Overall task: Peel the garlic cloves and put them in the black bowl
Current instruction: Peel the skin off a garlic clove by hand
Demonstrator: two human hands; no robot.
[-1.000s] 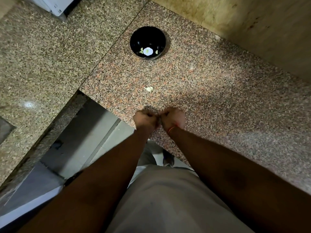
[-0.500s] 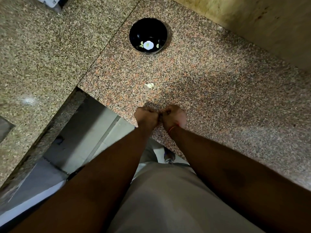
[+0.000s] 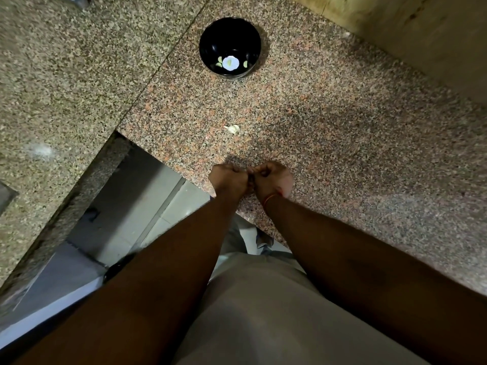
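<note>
The black bowl (image 3: 208, 46) stands at the far side of the reddish granite counter (image 3: 342, 143), with a white patch and a few pale bits in its bottom. One unpeeled garlic clove (image 3: 233, 129) lies loose between the bowl and my hands. My left hand (image 3: 228, 178) and my right hand (image 3: 272, 177) meet knuckle to knuckle at the counter's near edge. Their fingers are curled tight and pinch a small thing between them, which is almost wholly hidden.
A second, greyer granite slab (image 3: 66, 75) joins on the left. Below my left arm a gap opens down to the tiled floor (image 3: 158, 206). A tan wall (image 3: 411, 35) bounds the counter at the back right.
My hands stay pressed together at the counter's edge with only slight finger movement. The view has shifted a little, so the bowl sits higher in the frame.
</note>
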